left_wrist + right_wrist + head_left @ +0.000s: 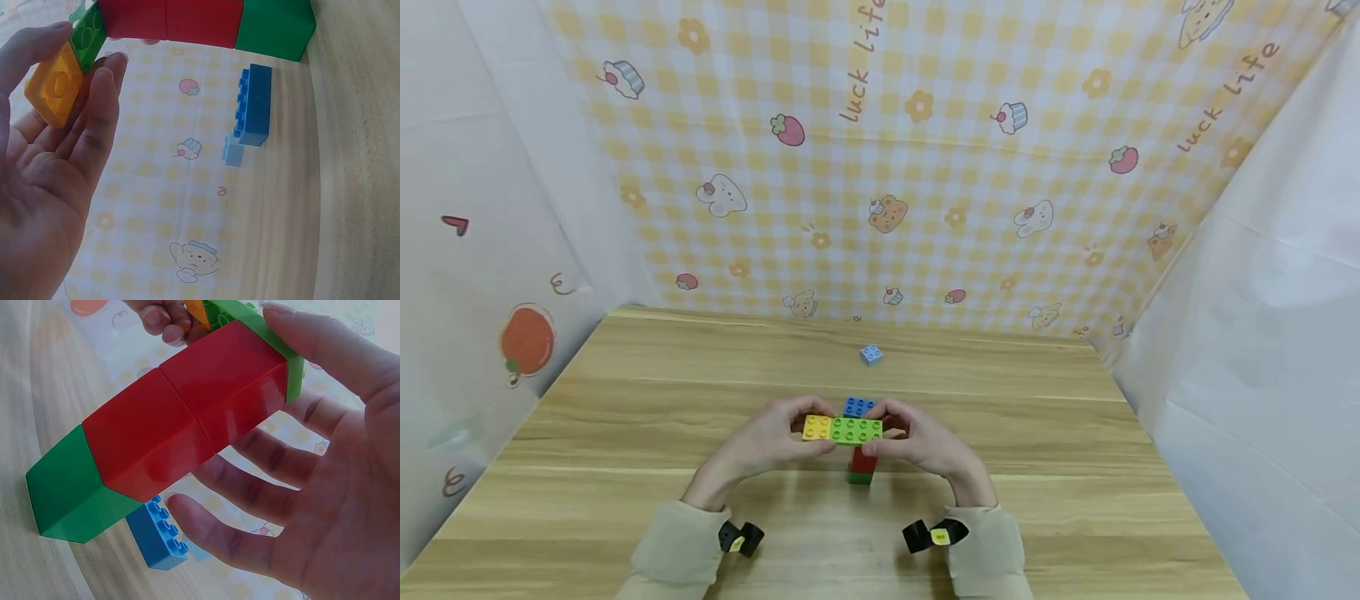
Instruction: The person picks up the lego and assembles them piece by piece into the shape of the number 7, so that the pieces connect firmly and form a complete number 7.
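Note:
A stack stands upright on the table, with a dark green brick [81, 487] at the bottom and two red bricks [150, 431] above it. Across its top lies a lime green brick [856, 431], sticking out to the left. At that end sits a yellow brick [816, 427], flush against the lime one; whether they are joined I cannot tell. My left hand [778, 429] pinches the yellow brick between thumb and fingers. With thumb and index finger my right hand [917, 437] grips the lime green brick's right end, its other fingers spread beside the red bricks.
Just behind the stack a blue brick [256, 106] lies on the wooden table [662, 400]. A small light blue brick [871, 355] is farther back. A checked cloth [850, 167] hangs behind the table, with white sheets at both sides.

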